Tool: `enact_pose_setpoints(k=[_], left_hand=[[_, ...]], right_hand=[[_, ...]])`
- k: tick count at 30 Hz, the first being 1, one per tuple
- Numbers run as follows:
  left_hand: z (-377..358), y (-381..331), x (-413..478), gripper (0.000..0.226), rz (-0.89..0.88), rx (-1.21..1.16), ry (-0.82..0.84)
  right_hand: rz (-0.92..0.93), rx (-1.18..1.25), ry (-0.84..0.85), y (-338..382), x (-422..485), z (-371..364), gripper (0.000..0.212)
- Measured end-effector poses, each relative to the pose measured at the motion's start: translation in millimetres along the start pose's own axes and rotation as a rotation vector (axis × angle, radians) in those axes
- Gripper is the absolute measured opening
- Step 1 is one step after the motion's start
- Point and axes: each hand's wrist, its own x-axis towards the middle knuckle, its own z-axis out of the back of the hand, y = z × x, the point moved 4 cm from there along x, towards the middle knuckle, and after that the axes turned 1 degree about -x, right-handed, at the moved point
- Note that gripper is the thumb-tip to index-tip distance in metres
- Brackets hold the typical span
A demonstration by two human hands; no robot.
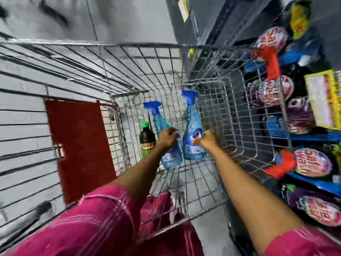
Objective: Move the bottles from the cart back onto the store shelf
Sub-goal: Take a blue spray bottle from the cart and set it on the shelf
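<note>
Reaching into the wire cart (pixel 92 60) from its handle end, both bare arms extend over the basket floor, each in a short pink sleeve (pixel 96 218). Item one: left spray bottle (pixel 167 137), clear blue with a blue trigger head, tilted with its head toward the cart's far end; the left hand (pixel 167 138) is clenched around its middle from above. Item two: right spray bottle (pixel 192 130), same type, standing more upright just right of the first, white label low on its body; the right hand (pixel 207 138) is closed on its right side at about mid-height, though motion blur makes the exact finger placement hard to read. The two spray bottles sit close together near the middle of the cart, and whether they touch cannot be told. Item three: dark bottle (pixel 147 140) with a green cap and yellow-green label, upright, just left of the left spray bottle and against the cart's left wall, held by neither hand. Item four: red panel (pixel 79 145), flat, outside the cart's left wall. Item five: store shelf (pixel 311 135) with blue edges, along the cart's right side, stocked with purple packs (pixel 311 161) carrying round pink-and-white labels.
</note>
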Motion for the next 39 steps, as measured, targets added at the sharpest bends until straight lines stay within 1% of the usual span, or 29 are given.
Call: enact_pose_setpoints(k=[1,2,4,6,7,9,10,11,13,14,15,17,19,21,24,27,29,31,34,35,36,39], left_hand=[[-5.9,-2.1,8.0,0.021,-0.012,-0.019,0.010],[-11.2,-2.9,18.4,0.022,-0.012,0.000,0.018],[-21.1,-7.2,27.0,0.031,0.026,0.110,0.042],[-26.3,-9.1,35.5,0.038,-0.003,0.235,0.083],[-27.6,-9.5,37.5,0.036,0.011,0.232,0.114],[-26.2,-13.7,33.9,0.022,0.061,0.113,0.164],[-24.9,-15.1,29.8,0.019,0.086,0.032,0.170],[-23.3,-18.5,23.9,0.020,0.085,-0.032,0.167],[-15.3,-25.4,10.3,0.022,0.041,-0.126,0.162],[-10.2,-31.9,1.0,0.022,0.004,-0.137,0.162],[-4.9,-41.1,-12.6,0.021,-0.040,-0.158,0.163],[8.6,-61.6,-40.2,0.020,-0.118,-0.230,0.154],[21.0,-85.4,-69.5,0.021,-0.239,-0.265,0.157],[27.9,-111.0,-107.4,0.024,-0.378,-0.200,0.187],[29.9,-151.5,-164.8,0.039,-0.568,-0.055,0.234],[16.2,-190.4,-232.2,0.049,-0.784,0.123,0.285],[-1.7,-211.4,-270.0,0.051,-0.905,0.230,0.321],[-32.5,-224.6,-310.1,0.051,-1.011,0.287,0.368],[-93.9,-228.8,-354.8,0.043,-1.188,0.394,0.444],[-120.2,-226.5,-369.2,0.038,-1.208,0.451,0.486],[-135.2,-223.6,-372.7,0.034,-1.188,0.479,0.500],[-194.0,-212.8,-401.1,0.038,-1.280,0.523,0.514]], right_hand=[[-0.008,0.001,-0.016,0.0,3.4,-4.3,0.050],[-0.029,0.029,-0.057,-1.7,9.3,-6.6,0.054],[-0.070,0.076,-0.120,-3.8,8.9,-10.7,0.058],[-0.107,0.063,-0.134,-5.4,10.2,-12.3,0.064],[-0.120,0.085,-0.118,-5.2,10.4,-11.4,0.067],[-0.130,0.142,-0.094,-2.5,8.5,-4.4,0.067],[-0.124,0.153,-0.087,-1.4,3.8,1.8,0.065],[-0.109,0.146,-0.076,2.3,-4.5,10.6,0.060],[-0.049,0.134,-0.051,13.8,-17.9,23.9,0.044],[-0.004,0.137,-0.049,20.0,-26.0,31.0,0.039],[0.050,0.151,-0.053,25.6,-38.7,40.1,0.041],[0.150,0.231,-0.076,35.4,-63.2,54.2,0.058],[0.250,0.315,-0.128,43.1,-92.0,69.1,0.072],[0.364,0.419,-0.202,41.7,-128.8,86.4,0.073],[0.521,0.589,-0.336,30.7,-186.8,112.9,0.067],[0.642,0.732,-0.485,2.0,-245.1,136.9,0.064],[0.672,0.805,-0.564,-20.4,-274.8,150.3,0.063],[0.693,0.871,-0.651,-54.6,-307.4,168.1,0.061],[0.702,0.856,-0.831,-115.5,-350.6,192.0,0.054],[0.680,0.865,-0.904,-142.9,-366.7,198.4,0.053],[0.660,0.870,-0.934,-159.3,-373.7,201.1,0.053],[0.615,0.874,-1.099,-216.0,-407.6,211.4,0.057]])
